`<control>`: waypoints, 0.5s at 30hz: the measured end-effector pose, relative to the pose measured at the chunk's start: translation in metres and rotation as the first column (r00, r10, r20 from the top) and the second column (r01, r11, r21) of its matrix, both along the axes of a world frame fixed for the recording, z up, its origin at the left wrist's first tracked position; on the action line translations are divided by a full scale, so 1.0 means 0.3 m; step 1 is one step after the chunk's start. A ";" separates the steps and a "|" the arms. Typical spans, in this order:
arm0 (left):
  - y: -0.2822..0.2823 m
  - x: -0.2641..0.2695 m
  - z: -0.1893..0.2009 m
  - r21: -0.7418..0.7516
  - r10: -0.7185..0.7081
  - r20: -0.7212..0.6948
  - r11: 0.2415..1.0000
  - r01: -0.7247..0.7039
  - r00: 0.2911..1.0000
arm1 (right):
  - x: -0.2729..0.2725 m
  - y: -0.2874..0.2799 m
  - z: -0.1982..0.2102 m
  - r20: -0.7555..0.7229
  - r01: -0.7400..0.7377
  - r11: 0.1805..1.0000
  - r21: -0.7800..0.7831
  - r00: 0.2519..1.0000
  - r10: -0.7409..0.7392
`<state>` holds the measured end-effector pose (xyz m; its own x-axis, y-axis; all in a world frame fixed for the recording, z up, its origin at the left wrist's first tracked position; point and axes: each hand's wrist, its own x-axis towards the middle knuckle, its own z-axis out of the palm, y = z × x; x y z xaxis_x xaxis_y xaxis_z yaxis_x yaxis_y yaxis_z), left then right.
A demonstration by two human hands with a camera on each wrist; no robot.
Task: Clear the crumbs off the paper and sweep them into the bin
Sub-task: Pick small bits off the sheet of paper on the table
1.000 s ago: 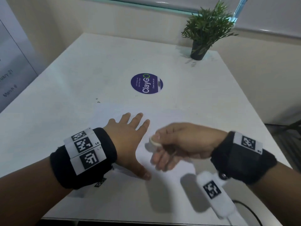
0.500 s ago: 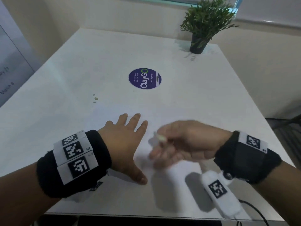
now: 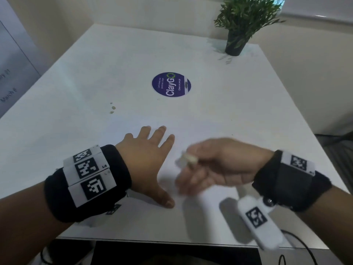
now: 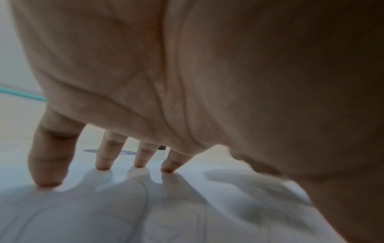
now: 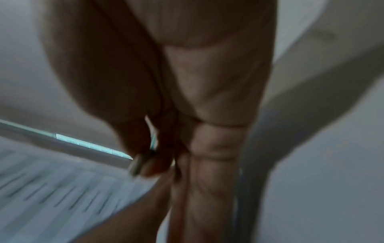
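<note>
- Two hands are working over the paper (image 3: 200,131), which is lying flat on the near part of the counter (image 3: 76,88).
- Left hand (image 3: 147,161) is pressing down with straight, spread fingers (image 4: 48,166); if it is lifting, the sheet may be sliding.
- Right hand (image 3: 214,165) is pinching a small pale scrap (image 3: 189,160) just above the paper; a loosening pinch risks dropping it back.
- Few crumbs (image 3: 112,108) are sitting beyond the sheet's far-left corner, easily missed.
- No bin is showing, so carrying could be scattering bits.
</note>
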<state>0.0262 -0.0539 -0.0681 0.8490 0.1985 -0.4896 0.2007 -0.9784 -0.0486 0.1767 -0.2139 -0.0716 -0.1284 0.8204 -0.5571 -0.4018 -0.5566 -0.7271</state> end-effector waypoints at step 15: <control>0.030 0.023 0.040 -0.016 -0.041 -0.053 0.999 0.040 0.998 | -0.010 0.014 0.002 0.030 0.044 0.999 -0.013 0.999 -0.044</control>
